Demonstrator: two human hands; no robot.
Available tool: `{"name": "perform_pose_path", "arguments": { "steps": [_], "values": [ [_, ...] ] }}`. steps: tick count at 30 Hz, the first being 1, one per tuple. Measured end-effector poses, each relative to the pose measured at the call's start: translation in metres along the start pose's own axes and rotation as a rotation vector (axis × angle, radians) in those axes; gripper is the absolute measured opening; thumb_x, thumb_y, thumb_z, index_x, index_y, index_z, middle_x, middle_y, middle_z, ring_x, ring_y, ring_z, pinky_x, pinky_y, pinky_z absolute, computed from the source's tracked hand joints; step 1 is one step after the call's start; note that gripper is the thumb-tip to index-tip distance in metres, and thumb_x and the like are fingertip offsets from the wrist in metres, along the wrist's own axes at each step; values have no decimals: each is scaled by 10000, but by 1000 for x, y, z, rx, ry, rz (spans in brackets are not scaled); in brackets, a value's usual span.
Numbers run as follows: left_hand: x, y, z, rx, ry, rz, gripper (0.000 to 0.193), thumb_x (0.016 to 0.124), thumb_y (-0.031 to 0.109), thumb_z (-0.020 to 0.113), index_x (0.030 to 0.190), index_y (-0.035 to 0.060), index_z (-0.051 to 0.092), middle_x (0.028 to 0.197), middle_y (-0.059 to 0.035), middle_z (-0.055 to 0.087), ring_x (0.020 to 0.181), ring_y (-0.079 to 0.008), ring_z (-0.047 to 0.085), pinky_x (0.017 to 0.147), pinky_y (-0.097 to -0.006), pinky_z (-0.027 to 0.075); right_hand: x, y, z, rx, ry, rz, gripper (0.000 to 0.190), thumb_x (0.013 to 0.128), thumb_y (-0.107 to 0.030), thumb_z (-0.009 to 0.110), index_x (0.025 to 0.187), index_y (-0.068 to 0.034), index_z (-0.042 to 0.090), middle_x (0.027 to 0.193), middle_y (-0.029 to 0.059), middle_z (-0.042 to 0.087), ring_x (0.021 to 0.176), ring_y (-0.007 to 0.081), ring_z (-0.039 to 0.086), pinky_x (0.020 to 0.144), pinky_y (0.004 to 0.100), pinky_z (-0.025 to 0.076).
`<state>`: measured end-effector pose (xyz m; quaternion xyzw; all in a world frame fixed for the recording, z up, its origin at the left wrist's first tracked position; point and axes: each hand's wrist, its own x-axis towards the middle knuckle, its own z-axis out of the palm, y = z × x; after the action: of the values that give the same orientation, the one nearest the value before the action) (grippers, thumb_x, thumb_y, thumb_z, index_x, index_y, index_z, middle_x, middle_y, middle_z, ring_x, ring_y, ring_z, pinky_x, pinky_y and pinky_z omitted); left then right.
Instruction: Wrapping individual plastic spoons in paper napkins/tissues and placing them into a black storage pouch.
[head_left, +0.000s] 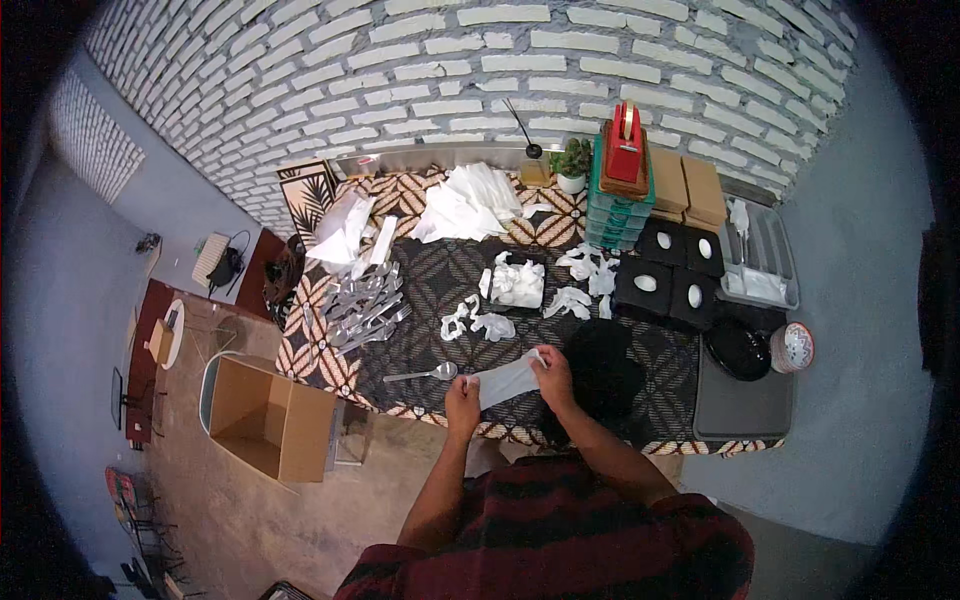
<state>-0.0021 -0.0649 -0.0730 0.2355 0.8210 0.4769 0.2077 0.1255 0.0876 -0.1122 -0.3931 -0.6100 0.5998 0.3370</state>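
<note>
A white paper napkin (508, 382) is stretched flat between both hands near the table's front edge. My left hand (463, 401) pinches its left end, and my right hand (553, 379) pinches its upper right corner. Just left of the napkin a metal spoon (421, 373) lies on the dark patterned cloth. Farther left is a heap of metal spoons and forks (367, 307). Beyond my hands, crumpled white tissues (493, 326) lie beside a dark box (517, 283) filled with more of them. Stacked white napkins (469, 202) lie at the back.
On the right stand black tissue boxes (645, 283), a clear cutlery tray (776, 247), a black bowl (736, 349), patterned bowls (793, 347) and a grey tray (742, 412). A red tape dispenser (626, 150) tops green drawers (615, 217). An open cardboard box (304, 431) stands left, below the table.
</note>
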Motion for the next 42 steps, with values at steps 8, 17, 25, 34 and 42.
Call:
{"name": "perform_pose_path", "arguments": {
  "steps": [8,17,25,34,42],
  "values": [
    [25,11,-28,39,-36,-17,211,899,177,574,1028,13,546,759,-128,554,721,-267,564,688,-390,447,-1,-21,12,-323,150,43,233,837,-66,635,1052,-14,564,859,124,622,775,268,610,717,352,489],
    [73,-37,-101,693,-61,507,327,797,151,638,1106,74,565,1073,-137,511,1022,-337,486,857,-458,379,-23,-79,20,-591,192,-196,238,803,-38,638,1034,-26,580,1081,149,544,989,310,550,847,348,452],
    [104,7,-115,258,-623,391,180,862,188,604,869,9,592,812,-152,606,764,-338,588,676,-409,458,-58,-107,34,-636,301,-47,196,849,-102,610,1013,0,575,1012,159,540,971,342,517,867,410,422],
    [66,-12,-8,-742,-601,-363,219,952,274,556,920,58,554,769,-27,584,648,-127,526,524,-296,442,-67,-86,34,-228,112,239,220,925,-207,561,1022,-11,579,830,61,591,744,178,593,670,309,481],
    [33,17,15,-813,-476,-376,174,923,163,598,787,71,540,667,11,508,589,-89,458,539,-249,370,-70,-54,50,-374,-308,285,280,914,-223,592,1061,13,560,893,92,628,779,185,620,687,328,495]
  ]
}}
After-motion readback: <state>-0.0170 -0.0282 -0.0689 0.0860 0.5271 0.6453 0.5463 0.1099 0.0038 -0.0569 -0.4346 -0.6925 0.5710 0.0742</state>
